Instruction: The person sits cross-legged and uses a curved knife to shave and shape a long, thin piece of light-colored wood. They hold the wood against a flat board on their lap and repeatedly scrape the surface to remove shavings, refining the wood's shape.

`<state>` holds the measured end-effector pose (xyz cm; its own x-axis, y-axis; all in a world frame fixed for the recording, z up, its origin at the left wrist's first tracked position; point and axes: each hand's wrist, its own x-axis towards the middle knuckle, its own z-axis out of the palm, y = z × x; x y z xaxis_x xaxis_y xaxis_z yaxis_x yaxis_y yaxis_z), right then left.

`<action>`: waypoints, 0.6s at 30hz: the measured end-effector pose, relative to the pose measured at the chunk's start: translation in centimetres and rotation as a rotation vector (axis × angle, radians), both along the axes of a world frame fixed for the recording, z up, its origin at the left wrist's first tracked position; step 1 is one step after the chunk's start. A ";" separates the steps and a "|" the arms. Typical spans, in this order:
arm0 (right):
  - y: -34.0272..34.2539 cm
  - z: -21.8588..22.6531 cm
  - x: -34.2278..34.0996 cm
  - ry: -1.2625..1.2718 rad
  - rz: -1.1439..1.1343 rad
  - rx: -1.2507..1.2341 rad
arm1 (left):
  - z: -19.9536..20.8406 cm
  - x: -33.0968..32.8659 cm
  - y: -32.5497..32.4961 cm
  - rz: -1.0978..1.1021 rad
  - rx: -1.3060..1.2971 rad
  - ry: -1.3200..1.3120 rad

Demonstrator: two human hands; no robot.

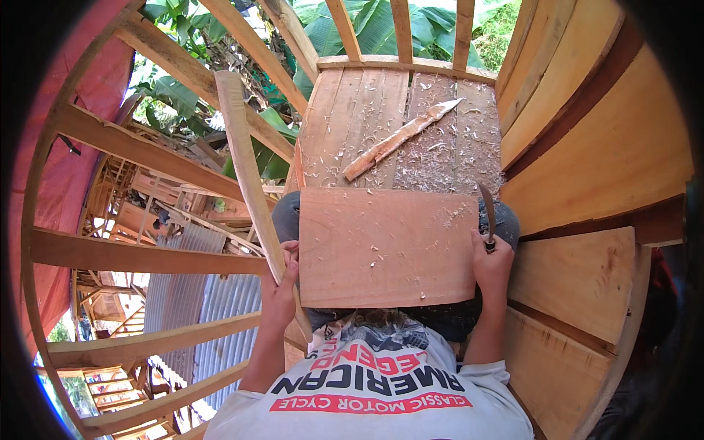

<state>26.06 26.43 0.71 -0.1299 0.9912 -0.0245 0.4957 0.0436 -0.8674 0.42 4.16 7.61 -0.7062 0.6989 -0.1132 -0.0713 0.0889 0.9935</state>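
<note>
A long, pale wooden strip (248, 158) slants upward on the left, with my left hand (284, 275) closed around its lower part, beside the board's left edge. My right hand (492, 260) grips the dark handle of a knife (487, 205), whose curved blade points up and away from me. Across my lap lies a flat rectangular wooden board (385, 249), dotted with a few shavings. The knife hand is at the board's right edge. Beyond the board, a partly whittled stick (403, 139) with a pointed end rests diagonally on the plank floor (352, 95).
Curly wood shavings (440, 158) litter the planks ahead. Slatted wooden railings (154, 253) stand to my left, above corrugated metal sheets (205, 293). Wide wooden panels (601, 139) form a wall close on my right. Green leaves (359, 33) show past the far rail.
</note>
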 end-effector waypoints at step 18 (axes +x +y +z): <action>0.9 3.7 0.2 -0.011 -0.038 -0.146 | -1.7 -4.1 2.3 -0.149 -0.069 -0.112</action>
